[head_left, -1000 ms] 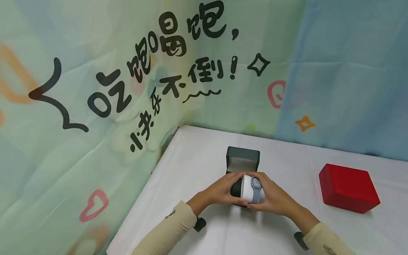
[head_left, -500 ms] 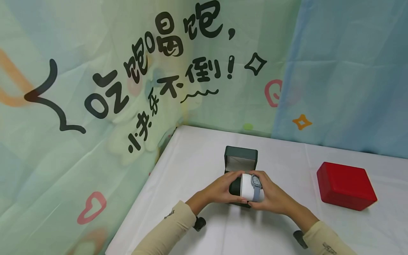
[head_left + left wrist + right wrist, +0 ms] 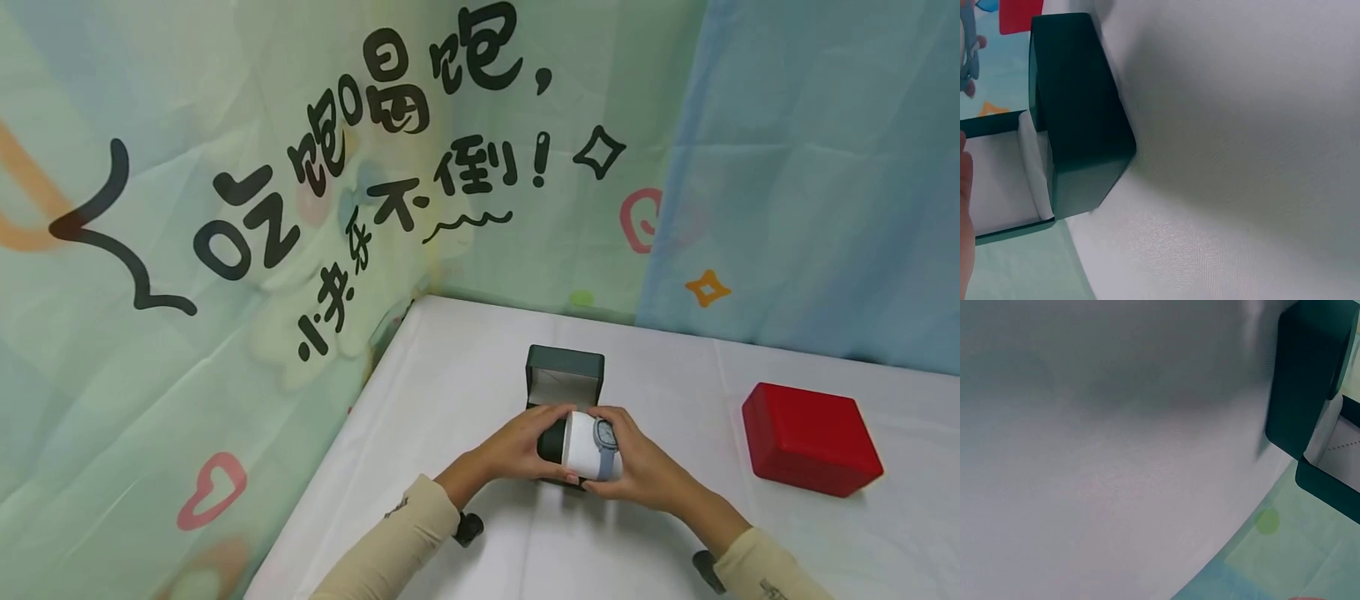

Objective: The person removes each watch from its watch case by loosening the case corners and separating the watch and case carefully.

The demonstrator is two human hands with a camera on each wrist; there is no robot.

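We see the white roll [image 3: 581, 450] with its watch [image 3: 605, 435] at the head view's lower centre, its long axis running crosswise between left hand [image 3: 521, 450] and right hand [image 3: 641, 467], both grasping it; the watch lies nearer the right fingers. The open green box [image 3: 566, 361] stands behind on the desk [image 3: 465, 350], against the backdrop [image 3: 585, 275].

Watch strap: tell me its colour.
Greyish blue; the watch strap shows best in the head view.
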